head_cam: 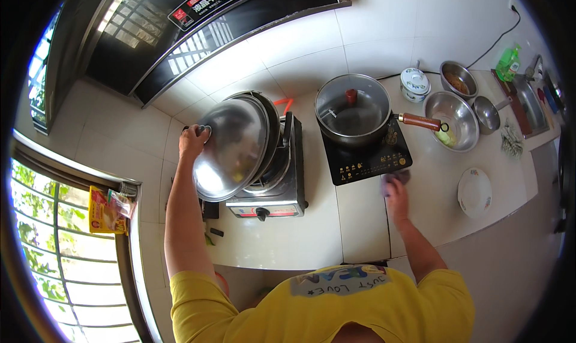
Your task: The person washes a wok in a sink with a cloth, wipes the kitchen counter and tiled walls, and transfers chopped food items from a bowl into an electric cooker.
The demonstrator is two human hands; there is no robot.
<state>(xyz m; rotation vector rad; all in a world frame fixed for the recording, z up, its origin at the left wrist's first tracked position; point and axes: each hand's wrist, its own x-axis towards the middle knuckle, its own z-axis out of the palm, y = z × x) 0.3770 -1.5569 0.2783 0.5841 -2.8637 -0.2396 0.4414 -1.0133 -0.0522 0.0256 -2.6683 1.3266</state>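
My left hand (pixel 192 141) grips the knob of a domed metal lid (pixel 236 147). The lid is tilted on its side against a dark wok (pixel 271 140), whose inside is hidden from me. Beneath the wok is a single-burner gas stove (pixel 294 176). My right hand (pixel 397 201) is closed on a dark purplish cloth (pixel 398 177), somewhat blurred, at the front right corner of a black induction cooker (pixel 360 169). A frying pan with a brown handle (pixel 420 121) stands on that cooker, covered by a glass lid (pixel 353 104).
To the right stand a steel bowl with something pale green in it (pixel 468 113), a smaller steel bowl (pixel 470 75), a saucepan (pixel 486 113) and a lidded enamel pot (pixel 415 84). A white plate (pixel 474 192) lies near the counter edge. A range hood (pixel 252 41) overhangs the stove.
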